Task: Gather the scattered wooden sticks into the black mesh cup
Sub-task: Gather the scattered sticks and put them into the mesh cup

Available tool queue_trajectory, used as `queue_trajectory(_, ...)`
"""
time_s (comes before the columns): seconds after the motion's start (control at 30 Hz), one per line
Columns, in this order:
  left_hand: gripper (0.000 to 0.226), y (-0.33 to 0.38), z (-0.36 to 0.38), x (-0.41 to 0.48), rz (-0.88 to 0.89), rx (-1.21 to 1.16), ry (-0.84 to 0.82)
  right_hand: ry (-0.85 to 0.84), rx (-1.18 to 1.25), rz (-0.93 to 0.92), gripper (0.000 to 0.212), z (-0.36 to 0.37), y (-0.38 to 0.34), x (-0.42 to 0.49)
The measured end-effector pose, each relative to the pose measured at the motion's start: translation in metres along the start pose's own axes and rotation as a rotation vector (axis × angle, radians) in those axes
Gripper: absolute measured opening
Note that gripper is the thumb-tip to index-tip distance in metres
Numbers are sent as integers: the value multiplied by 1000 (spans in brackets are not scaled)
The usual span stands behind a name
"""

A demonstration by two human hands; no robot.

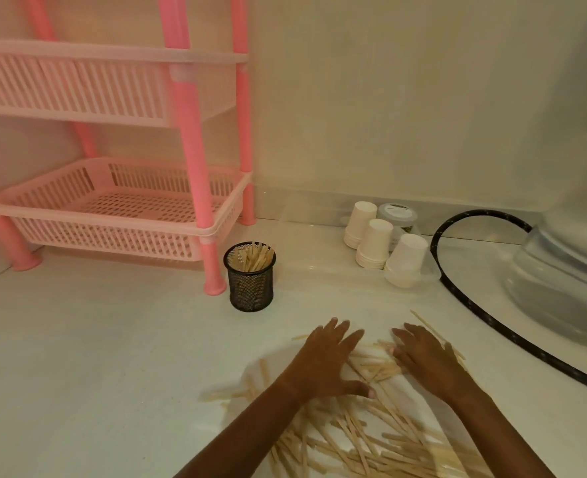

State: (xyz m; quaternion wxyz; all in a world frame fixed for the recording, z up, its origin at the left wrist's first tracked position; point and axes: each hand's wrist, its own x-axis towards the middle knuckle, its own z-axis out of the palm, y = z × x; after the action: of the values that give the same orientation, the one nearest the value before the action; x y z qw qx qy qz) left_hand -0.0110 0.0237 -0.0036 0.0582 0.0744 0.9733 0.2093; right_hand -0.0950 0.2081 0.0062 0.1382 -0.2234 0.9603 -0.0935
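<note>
On the white counter near the front edge lie the scattered wooden sticks, a loose heap spread under both hands. The left hand and right hand press flat on the heap, fingers straight, gripping nothing. Behind them stands the black mesh cup, already holding sticks, just beside the pink rack.

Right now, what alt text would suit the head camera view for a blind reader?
A person's left hand and right hand rest flat, fingers spread, on a heap of wooden sticks on a white counter. Beyond them stands a black mesh cup already holding sticks, beside a pink basket rack.
</note>
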Motion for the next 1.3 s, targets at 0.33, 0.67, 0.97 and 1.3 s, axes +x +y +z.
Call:
queue_trajectory(0.33,81,7,-10,23,-60,145,13,85,-128,-29,49,13,-3,-30)
queue_trajectory(0.67,25,-4,-15,21,-45,275,67,181,-275,-204,24,13,-23,-30)
queue_trajectory(0.97,26,-1,-18,-1,85,553,140,220,-301,-227,36,18,-29,-31)
queue_trajectory(1.3,32,-11,-15,-8,54,721,195,232,-327,-317,32,16,-27,-27)
